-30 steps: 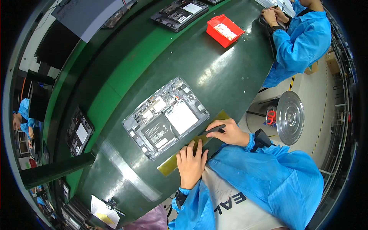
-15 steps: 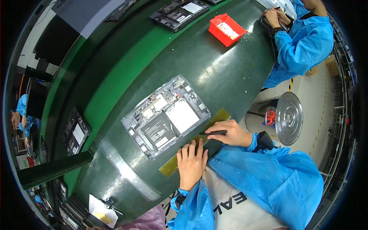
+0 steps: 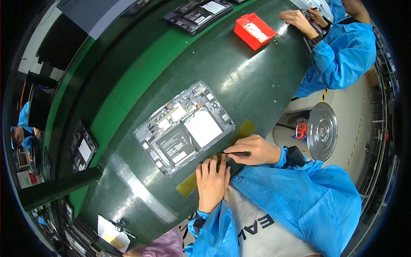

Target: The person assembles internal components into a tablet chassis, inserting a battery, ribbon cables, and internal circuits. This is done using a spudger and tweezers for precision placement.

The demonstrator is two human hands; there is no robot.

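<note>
My left hand [image 3: 212,182] lies palm down with its fingers stretched over a yellow translucent strip [image 3: 185,185] at the table's near edge. My right hand [image 3: 257,150] grips a slim black pen-like tool [image 3: 240,153], its tip beside my left fingertips, over the strip. Whether the tip touches the strip I cannot tell. Just beyond both hands lies an opened laptop base [image 3: 171,141] with its inside facing up. It shows a black battery [image 3: 174,145], a white panel [image 3: 203,129] and circuit boards along the far side.
A red bin [image 3: 254,31] with small white pieces stands farther back. Clear tape strips [image 3: 139,188] cross the green table at left. More opened laptop bases [image 3: 199,15] line the far green band. A co-worker [image 3: 342,55] works at right, by a round metal stool [image 3: 322,131].
My right hand has shifted slightly left with the tool, closer to my left fingertips. My left hand stays on the strip. The co-worker's nearer hand has moved left toward the red bin.
</note>
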